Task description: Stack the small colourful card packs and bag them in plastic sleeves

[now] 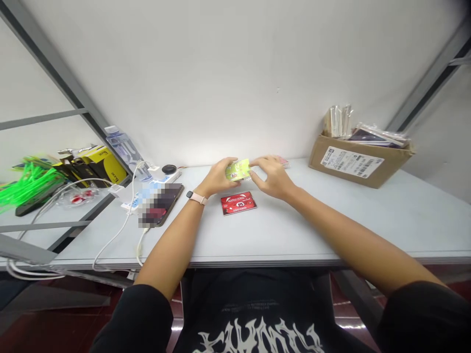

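Observation:
Between my two hands is a yellow-green card packet (237, 170), raised over the table. My left hand (218, 177), with a pink-banded watch on the wrist, grips its left side between thumb and fingers. At its right edge my right hand (272, 176) pinches the packet with thumb and forefinger. Just below them a red printed card (238, 203) lies flat on the grey-white table (279, 235). A pinkish item (283, 162) shows partly behind my right hand; the hand covers the rest of it.
At the right stands a cardboard box (362, 159) of plastic-wrapped items. On the left are a phone (167, 203), a power strip (149, 189) with white cables, a water bottle (127, 147), a round black object (169, 169), yellow-black boxes (106, 164) and green strips (31, 184).

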`<state>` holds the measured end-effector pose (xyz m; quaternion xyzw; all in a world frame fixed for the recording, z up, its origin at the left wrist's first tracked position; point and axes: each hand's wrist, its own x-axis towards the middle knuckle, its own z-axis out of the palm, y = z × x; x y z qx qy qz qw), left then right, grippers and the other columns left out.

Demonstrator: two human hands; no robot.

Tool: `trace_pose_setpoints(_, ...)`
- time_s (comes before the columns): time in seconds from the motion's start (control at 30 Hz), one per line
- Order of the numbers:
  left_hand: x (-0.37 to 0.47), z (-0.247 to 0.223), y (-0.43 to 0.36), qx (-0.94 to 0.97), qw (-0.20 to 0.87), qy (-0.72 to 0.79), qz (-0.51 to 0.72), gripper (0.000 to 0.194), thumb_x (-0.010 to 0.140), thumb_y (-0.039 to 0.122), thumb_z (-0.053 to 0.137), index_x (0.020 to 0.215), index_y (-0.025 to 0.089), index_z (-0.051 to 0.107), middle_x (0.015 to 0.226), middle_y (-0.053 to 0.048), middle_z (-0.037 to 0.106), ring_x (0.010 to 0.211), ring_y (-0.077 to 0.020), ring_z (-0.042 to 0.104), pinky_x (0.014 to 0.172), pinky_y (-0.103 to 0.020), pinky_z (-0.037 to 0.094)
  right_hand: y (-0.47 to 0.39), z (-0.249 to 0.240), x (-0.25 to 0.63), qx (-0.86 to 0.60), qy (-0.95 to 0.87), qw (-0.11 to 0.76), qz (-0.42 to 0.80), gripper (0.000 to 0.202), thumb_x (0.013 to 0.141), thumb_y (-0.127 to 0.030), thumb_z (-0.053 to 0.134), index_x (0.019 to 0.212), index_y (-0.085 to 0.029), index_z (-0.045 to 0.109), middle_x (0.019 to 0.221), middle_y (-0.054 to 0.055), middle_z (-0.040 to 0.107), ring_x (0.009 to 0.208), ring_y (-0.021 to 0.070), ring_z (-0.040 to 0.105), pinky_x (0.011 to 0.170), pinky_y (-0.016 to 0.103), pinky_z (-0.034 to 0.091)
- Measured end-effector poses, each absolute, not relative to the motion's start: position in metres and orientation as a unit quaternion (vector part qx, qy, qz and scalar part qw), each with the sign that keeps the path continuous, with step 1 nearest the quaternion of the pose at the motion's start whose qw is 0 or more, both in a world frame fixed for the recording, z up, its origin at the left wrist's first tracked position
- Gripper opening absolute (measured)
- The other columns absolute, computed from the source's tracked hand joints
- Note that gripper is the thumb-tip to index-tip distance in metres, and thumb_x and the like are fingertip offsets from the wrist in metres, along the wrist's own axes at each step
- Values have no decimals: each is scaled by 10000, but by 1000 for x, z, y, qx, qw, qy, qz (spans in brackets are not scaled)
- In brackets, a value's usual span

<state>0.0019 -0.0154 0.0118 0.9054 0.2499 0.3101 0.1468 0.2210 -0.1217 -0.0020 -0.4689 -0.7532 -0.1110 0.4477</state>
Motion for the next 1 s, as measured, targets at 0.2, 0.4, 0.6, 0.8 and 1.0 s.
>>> trace_pose_setpoints(0.2, 4, 10, -16, 904, 153, 252, 311, 805, 701, 340, 902, 1432, 210, 591, 1412, -109, 697, 1274, -326, 679, 1112, -483, 546, -124, -6, 220, -439, -799, 406, -54, 298, 991, -327, 619, 1279, -286, 683, 1279, 122, 768, 1283, 372, 652, 1132, 646, 456)
trace_pose_setpoints(0.4, 5, 9, -18, 907, 161, 242, 305, 797, 725, 334, 876, 1456, 216, 582, 1383, -115, 707, 1256, -322, 692, 1087, -465, 561, -124, -10, 217, -419, -819, 392, -8, 348, 985, -332, 638, 1329, -278, 652, 1286, 123, 749, 1272, 360, 651, 1120, 640, 484)
trace_pose_setpoints(0.6, 5, 9, -19, 905, 167, 246, 304, 803, 727, 343, 874, 1461, 210, 577, 1364, -114, 713, 1241, -319, 698, 1081, -480, 568, -123, -11, 218, -416, -821, 392, 7, 358, 985, -324, 642, 1340, -276, 645, 1290, 119, 749, 1295, 365, 646, 1118, 631, 494)
trace_pose_setpoints(0.8, 4, 10, -17, 901, 161, 239, 323, 779, 738, 341, 886, 1441, 207, 578, 1383, -125, 705, 1257, -319, 689, 1105, -493, 555, -123, -10, 217, -431, -795, 426, -2, 341, 1001, -352, 633, 1336, -289, 651, 1314, 117, 755, 1252, 365, 687, 1107, 622, 512)
trace_pose_setpoints(1.0, 6, 7, -18, 902, 167, 227, 327, 766, 749, 358, 882, 1436, 207, 579, 1394, -119, 698, 1259, -320, 686, 1106, -492, 554, -123, -9, 218, -430, -800, 419, 4, 341, 997, -349, 647, 1330, -274, 642, 1325, 124, 760, 1238, 360, 706, 1112, 619, 508)
